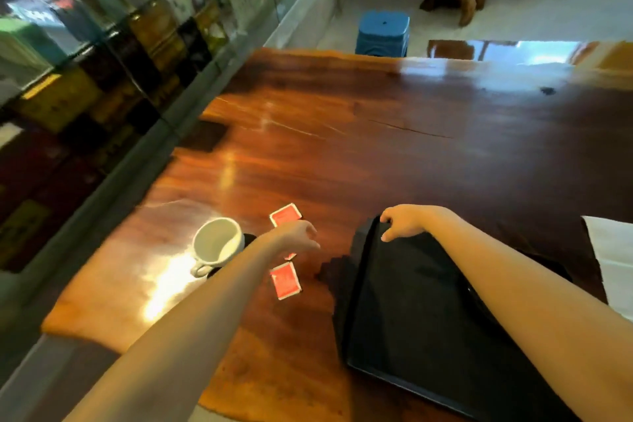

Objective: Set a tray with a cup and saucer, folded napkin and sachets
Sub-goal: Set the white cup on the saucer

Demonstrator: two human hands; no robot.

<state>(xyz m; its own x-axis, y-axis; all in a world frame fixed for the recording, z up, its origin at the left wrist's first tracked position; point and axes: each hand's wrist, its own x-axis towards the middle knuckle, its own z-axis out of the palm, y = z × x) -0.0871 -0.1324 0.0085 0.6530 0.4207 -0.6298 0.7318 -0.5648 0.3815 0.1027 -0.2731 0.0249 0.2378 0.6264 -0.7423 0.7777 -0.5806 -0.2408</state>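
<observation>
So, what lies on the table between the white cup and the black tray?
In the head view, red sachets and the left hand lie between the cup and the tray; one more sachet lies just beyond the hand.

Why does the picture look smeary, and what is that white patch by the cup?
Head view: motion blur smears the shelves at the left and softens both hands; the patch is window glare on the glossy table, brightest beside the cup; the black tray shows almost no detail.

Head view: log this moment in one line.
left hand over red sachets | right hand at tray edge | cup off tray
</observation>
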